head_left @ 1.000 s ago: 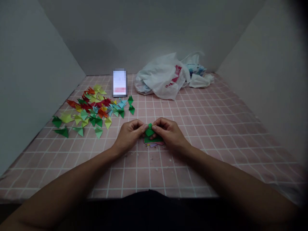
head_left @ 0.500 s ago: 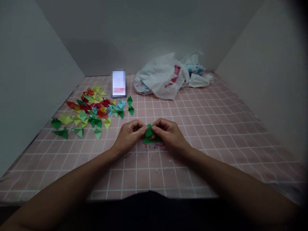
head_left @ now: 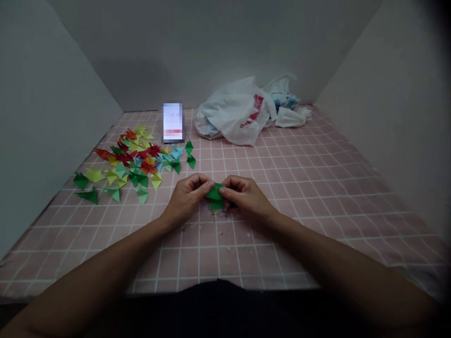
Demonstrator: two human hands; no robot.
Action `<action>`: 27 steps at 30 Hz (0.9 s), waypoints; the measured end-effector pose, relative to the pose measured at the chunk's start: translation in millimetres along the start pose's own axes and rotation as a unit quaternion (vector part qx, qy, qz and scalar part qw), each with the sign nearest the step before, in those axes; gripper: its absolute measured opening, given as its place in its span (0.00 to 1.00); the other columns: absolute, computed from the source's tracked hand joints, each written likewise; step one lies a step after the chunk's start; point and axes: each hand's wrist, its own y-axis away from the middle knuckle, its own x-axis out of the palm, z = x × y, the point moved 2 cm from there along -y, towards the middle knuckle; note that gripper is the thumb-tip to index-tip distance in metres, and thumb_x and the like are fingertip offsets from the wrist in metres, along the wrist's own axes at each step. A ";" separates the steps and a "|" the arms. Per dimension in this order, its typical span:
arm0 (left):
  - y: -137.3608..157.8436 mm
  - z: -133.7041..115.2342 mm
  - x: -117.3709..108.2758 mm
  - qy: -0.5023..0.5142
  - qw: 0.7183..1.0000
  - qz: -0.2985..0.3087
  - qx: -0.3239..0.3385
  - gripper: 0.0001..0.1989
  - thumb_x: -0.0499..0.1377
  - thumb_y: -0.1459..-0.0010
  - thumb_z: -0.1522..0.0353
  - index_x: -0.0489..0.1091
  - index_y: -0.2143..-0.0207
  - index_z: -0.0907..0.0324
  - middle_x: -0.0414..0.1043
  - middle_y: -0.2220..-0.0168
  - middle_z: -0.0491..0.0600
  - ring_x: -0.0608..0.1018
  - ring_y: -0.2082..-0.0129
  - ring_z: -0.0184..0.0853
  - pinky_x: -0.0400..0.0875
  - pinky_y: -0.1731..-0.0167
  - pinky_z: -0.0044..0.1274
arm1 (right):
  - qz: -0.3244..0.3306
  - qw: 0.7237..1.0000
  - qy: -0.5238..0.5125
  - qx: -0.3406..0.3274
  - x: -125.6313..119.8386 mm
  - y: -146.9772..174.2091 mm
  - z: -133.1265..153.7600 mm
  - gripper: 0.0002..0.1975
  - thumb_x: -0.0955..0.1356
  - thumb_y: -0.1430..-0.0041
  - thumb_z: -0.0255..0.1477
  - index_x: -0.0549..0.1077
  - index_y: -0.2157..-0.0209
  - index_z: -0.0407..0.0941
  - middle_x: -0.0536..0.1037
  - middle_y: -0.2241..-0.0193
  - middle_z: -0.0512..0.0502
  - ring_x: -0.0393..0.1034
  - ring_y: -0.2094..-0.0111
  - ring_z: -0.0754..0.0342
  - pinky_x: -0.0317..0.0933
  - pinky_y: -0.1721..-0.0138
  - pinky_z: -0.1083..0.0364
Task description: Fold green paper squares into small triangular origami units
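Note:
A small folded piece of green origami paper (head_left: 214, 191) is pinched between both hands, near the middle of the view. My left hand (head_left: 193, 191) grips its left edge between thumb and fingers. On the opposite edge, my right hand (head_left: 243, 191) holds it in the same kind of pinch. Just beneath lies a stack of coloured paper sheets (head_left: 216, 205), green on top, partly hidden by the hands. To the left spreads a pile of folded paper cranes (head_left: 138, 177) in green, yellow, red, orange and light blue.
A phone with a lit, blurred screen (head_left: 172, 123) stands upright behind the cranes. White plastic bags (head_left: 232, 112) lie crumpled against the back wall. The pink checked tablecloth (head_left: 310, 188) has small paper scraps near the front. Walls enclose the left, back and right.
The green paper has turned in my fingers and now shows a wider, flatter face. Both hands stay close together over the stack, with only a slight shift.

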 end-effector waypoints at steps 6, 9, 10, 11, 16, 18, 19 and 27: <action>2.7 3.1 4.9 0.049 0.996 0.056 -0.044 0.14 0.70 0.49 0.62 0.73 0.65 0.61 0.74 0.71 0.45 0.75 0.71 0.30 0.70 0.69 0.22 | -0.029 0.999 -0.028 -0.002 0.9 0.6 -1.7 0.15 0.73 0.45 0.39 0.68 0.72 0.45 0.71 0.81 0.54 0.66 0.80 0.60 0.59 0.80 0.61; 2.6 0.9 2.5 0.023 0.999 0.029 -0.032 0.12 0.68 0.48 0.62 0.71 0.68 0.61 0.72 0.73 0.43 0.73 0.73 0.28 0.68 0.69 0.22 | 0.002 1.000 -0.016 0.003 2.3 0.5 -1.7 0.13 0.72 0.43 0.38 0.70 0.71 0.44 0.72 0.80 0.54 0.68 0.78 0.60 0.61 0.77 0.60; 2.4 -0.3 1.7 0.005 0.999 0.024 -0.030 0.12 0.67 0.48 0.63 0.71 0.68 0.61 0.71 0.73 0.43 0.72 0.73 0.28 0.67 0.70 0.21 | 0.004 1.000 -0.015 0.000 2.3 0.3 -1.3 0.12 0.72 0.43 0.38 0.70 0.70 0.44 0.72 0.79 0.54 0.68 0.78 0.60 0.62 0.76 0.60; 2.2 -1.4 1.3 -0.017 0.999 0.024 -0.029 0.11 0.67 0.49 0.64 0.70 0.69 0.61 0.70 0.74 0.43 0.71 0.74 0.27 0.66 0.71 0.21 | 0.001 1.000 -0.017 -0.006 1.9 0.0 -0.7 0.12 0.72 0.44 0.38 0.71 0.69 0.44 0.71 0.79 0.54 0.67 0.78 0.60 0.61 0.77 0.60; 1.5 -2.6 2.8 -0.078 0.994 0.049 -0.056 0.10 0.65 0.52 0.66 0.68 0.72 0.61 0.70 0.76 0.43 0.71 0.75 0.28 0.64 0.74 0.21 | -0.012 0.999 -0.023 -0.029 -0.6 -2.6 0.3 0.12 0.74 0.48 0.35 0.70 0.71 0.44 0.70 0.79 0.56 0.65 0.79 0.61 0.60 0.77 0.60; 0.8 -1.9 3.0 -0.042 0.996 0.044 -0.059 0.10 0.65 0.51 0.65 0.69 0.69 0.61 0.73 0.73 0.45 0.74 0.74 0.29 0.67 0.71 0.22 | -0.017 0.999 -0.019 -0.027 -1.2 -3.2 -0.1 0.12 0.74 0.47 0.35 0.69 0.72 0.45 0.70 0.80 0.55 0.65 0.79 0.61 0.61 0.77 0.60; 0.3 -1.7 2.8 -0.024 0.997 0.040 -0.056 0.11 0.65 0.51 0.65 0.69 0.68 0.61 0.74 0.73 0.45 0.75 0.73 0.29 0.69 0.70 0.23 | -0.018 0.999 -0.017 -0.025 -1.3 -3.3 -0.2 0.12 0.73 0.46 0.35 0.68 0.72 0.45 0.70 0.80 0.55 0.65 0.79 0.61 0.61 0.77 0.60; -0.8 3.3 2.0 0.018 0.997 0.056 -0.046 0.13 0.67 0.49 0.67 0.69 0.63 0.60 0.74 0.71 0.44 0.76 0.73 0.28 0.70 0.70 0.22 | 0.000 0.999 -0.029 -0.012 -0.4 -3.0 1.0 0.11 0.73 0.46 0.34 0.69 0.69 0.45 0.73 0.80 0.55 0.67 0.79 0.60 0.61 0.78 0.60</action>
